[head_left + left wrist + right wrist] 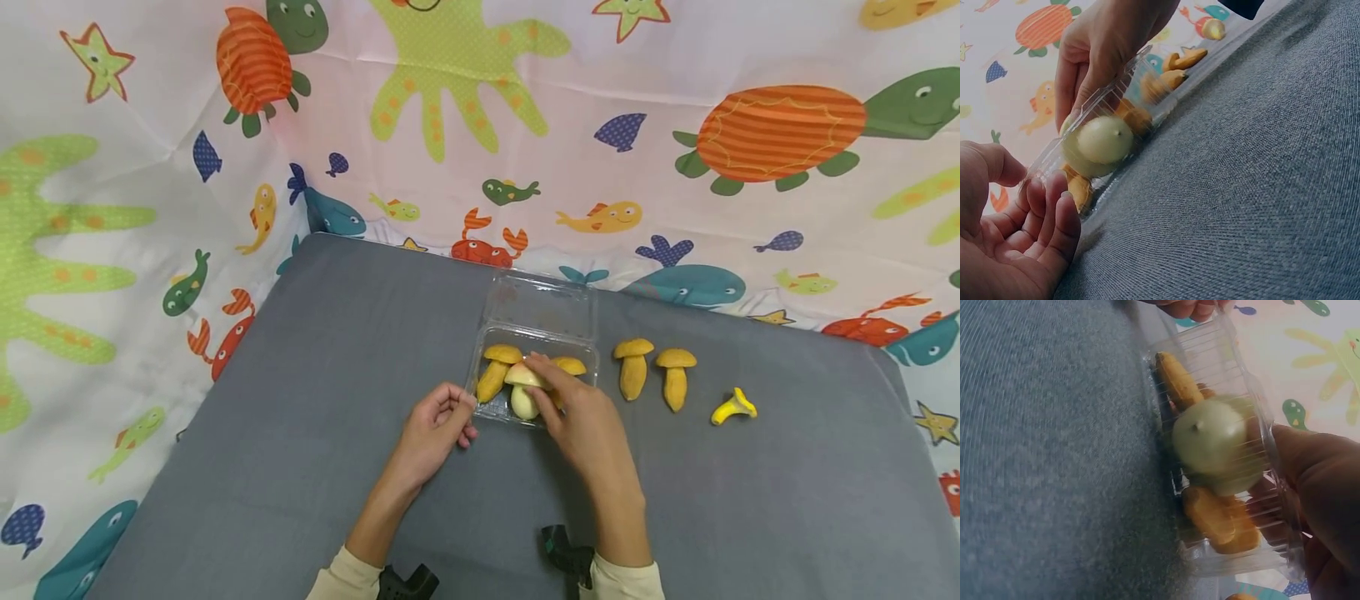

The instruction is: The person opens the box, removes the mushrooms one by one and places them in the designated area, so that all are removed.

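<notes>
A transparent plastic clamshell box point(540, 304) lies with its lid folded back in the head view. At its front left corner, my left hand point(435, 429) pinches the rim between thumb and forefinger. My right hand point(588, 425) reaches over the box and grips a pale cream toy mushroom point(524, 404) by its cap. The cream mushroom is inside the box walls, stem toward me. To its left lies an orange-brown toy mushroom point(492, 382), and another brown mushroom point(572, 365) lies on its right, partly hidden by my right hand. Through the box wall, the right wrist view shows the round stem end point(1209, 434).
Right of the box, two brown toy mushrooms point(633, 375) point(676, 383) and a small yellow trumpet-shaped mushroom point(733, 407) lie on the grey cloth-covered table point(337, 333). A curtain point(450, 183) printed with sea animals hangs behind and along the left side.
</notes>
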Demonstrator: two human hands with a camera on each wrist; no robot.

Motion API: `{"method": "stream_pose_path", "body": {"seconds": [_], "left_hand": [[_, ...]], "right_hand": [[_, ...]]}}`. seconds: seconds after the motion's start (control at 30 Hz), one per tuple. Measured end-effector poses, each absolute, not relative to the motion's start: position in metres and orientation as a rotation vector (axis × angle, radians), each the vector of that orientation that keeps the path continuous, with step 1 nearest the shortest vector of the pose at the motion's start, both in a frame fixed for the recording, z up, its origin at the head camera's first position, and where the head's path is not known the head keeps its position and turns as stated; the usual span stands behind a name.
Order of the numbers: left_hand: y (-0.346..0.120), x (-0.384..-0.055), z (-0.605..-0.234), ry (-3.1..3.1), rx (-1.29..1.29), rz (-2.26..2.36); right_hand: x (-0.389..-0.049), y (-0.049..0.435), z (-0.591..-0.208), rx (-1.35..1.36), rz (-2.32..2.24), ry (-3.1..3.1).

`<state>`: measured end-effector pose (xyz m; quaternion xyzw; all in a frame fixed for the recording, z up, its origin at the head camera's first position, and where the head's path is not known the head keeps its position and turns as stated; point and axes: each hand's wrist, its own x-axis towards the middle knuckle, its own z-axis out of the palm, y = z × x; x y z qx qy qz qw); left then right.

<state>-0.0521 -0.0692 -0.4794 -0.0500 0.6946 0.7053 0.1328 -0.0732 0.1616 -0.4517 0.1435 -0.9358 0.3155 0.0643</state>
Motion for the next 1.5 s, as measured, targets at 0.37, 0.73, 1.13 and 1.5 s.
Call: {"method": "stream_pose_path", "body": {"seconds": [0.37,0.73,1.13,1.5], "left_hand": [[-0.066,-0.054,-0.475,2.014,-0.131,2.04],[-0.069,-0.054,-0.478,2.025,-0.145,2.045],[-0.07,-0.053,-0.478,2.017,-0.145,2.046],[-0.069,-0.053,-0.48,2.016,-0.135,2.039]], "right_hand": [[-0.073,0.166,-0.451,0.435,0.86,-2.794],[-0.07,0.172,-0.452,0.451,0.895,-2.648],[-0.066,0.184,-0.439,0.4,0.965,-2.547],[-0.062,0.204,-0.43,0.353,0.901,-2.496]]}}
